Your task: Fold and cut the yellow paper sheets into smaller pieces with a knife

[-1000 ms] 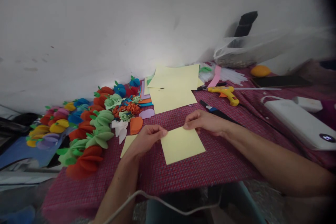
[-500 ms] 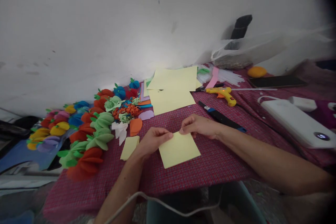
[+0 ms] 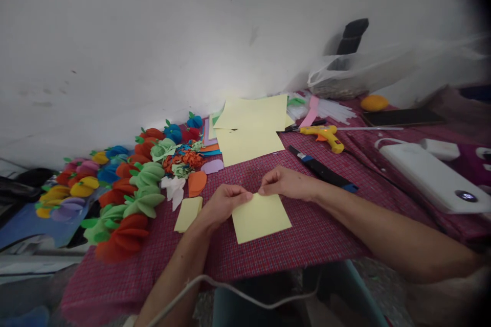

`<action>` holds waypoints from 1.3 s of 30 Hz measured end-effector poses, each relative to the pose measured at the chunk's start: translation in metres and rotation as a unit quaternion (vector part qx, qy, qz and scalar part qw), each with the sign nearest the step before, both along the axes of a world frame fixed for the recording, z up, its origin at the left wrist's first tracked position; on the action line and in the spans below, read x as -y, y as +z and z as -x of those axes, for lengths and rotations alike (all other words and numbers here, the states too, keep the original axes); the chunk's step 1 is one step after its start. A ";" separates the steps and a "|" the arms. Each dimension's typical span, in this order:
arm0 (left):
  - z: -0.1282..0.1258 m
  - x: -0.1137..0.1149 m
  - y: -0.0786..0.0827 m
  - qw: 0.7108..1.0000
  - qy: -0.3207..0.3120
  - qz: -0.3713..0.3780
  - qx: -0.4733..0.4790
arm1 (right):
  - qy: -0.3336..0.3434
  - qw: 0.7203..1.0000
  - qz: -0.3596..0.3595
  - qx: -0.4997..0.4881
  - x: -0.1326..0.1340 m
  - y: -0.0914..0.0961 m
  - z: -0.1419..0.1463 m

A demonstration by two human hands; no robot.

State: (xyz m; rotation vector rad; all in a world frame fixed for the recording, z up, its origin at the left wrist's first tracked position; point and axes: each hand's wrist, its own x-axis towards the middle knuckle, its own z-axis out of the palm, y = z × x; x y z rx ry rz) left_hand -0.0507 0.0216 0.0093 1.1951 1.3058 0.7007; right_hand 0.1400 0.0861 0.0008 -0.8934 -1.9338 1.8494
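Pale yellow sheet [image 3: 262, 219] pinched along far edge by both hands [image 3: 225, 204]; checked cloth [image 3: 318, 237] beneath.

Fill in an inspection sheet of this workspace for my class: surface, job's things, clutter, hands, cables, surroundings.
Surface: red checked cloth.
Job's things: pale yellow square, held; yellow pieces to its left.
Clutter: colourful ornaments at left; glue gun, dark cutter and white device at right.
Hands: left hand and right hand pinch the square's far edge.
Cables: white cable in the foreground; dark cord near the glue gun.
Surroundings: pale wall behind; blue container below.
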 end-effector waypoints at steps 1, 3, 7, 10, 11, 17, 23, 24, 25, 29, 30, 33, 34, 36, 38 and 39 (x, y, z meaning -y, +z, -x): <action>0.001 0.000 0.002 1.000 0.008 0.003 0.003 | -0.001 1.000 0.011 -0.001 -0.002 0.001 -0.002; 0.003 0.000 0.004 1.000 0.016 0.008 0.006 | 0.002 1.000 0.031 0.006 -0.007 0.004 -0.007; 0.011 0.000 0.006 0.999 0.038 0.011 0.028 | -0.011 0.999 0.031 0.016 -0.017 0.013 -0.019; 0.018 -0.001 0.004 0.994 0.089 0.012 0.064 | -0.056 0.998 0.026 0.009 -0.021 0.020 -0.025; 0.020 -0.002 0.003 0.992 0.103 0.011 0.074 | -0.057 0.998 0.031 0.004 -0.020 0.021 -0.025; 0.022 -0.006 -0.004 0.989 0.126 -0.005 0.083 | 0.049 0.993 0.107 0.001 -0.001 0.011 -0.011; 0.015 -0.007 -0.001 0.978 0.171 -0.117 0.034 | -0.025 0.982 0.182 -0.048 -0.005 0.002 -0.009; 0.015 -0.006 0.002 0.971 0.176 -0.159 0.038 | -0.050 0.978 0.190 -0.064 -0.008 0.003 -0.010; 0.015 -0.005 0.005 0.964 0.168 -0.200 0.041 | -0.074 0.975 0.197 -0.077 -0.011 0.004 -0.012; 0.016 0.004 0.014 0.926 0.040 -0.369 -0.071 | -0.123 0.967 0.203 -0.089 -0.017 0.008 -0.014; 0.015 0.006 0.015 0.904 0.011 -0.406 -0.134 | -0.124 0.968 0.198 -0.089 -0.016 0.008 -0.013; 0.011 0.006 0.011 0.824 -0.040 -0.469 -0.316 | -0.120 0.974 0.172 -0.083 -0.013 0.009 -0.011; 0.010 0.005 0.008 0.800 -0.046 -0.480 -0.358 | -0.116 0.977 0.162 -0.081 -0.012 0.008 -0.010; 0.011 0.001 0.003 0.761 -0.045 -0.500 -0.412 | -0.102 0.982 0.141 -0.076 -0.009 0.008 -0.010; 0.014 -0.002 -0.001 0.734 -0.038 -0.518 -0.437 | -0.084 0.986 0.124 -0.074 -0.008 0.008 -0.010; 0.016 -0.003 -0.002 0.723 -0.036 -0.530 -0.441 | -0.074 0.987 0.119 -0.074 -0.007 0.008 -0.010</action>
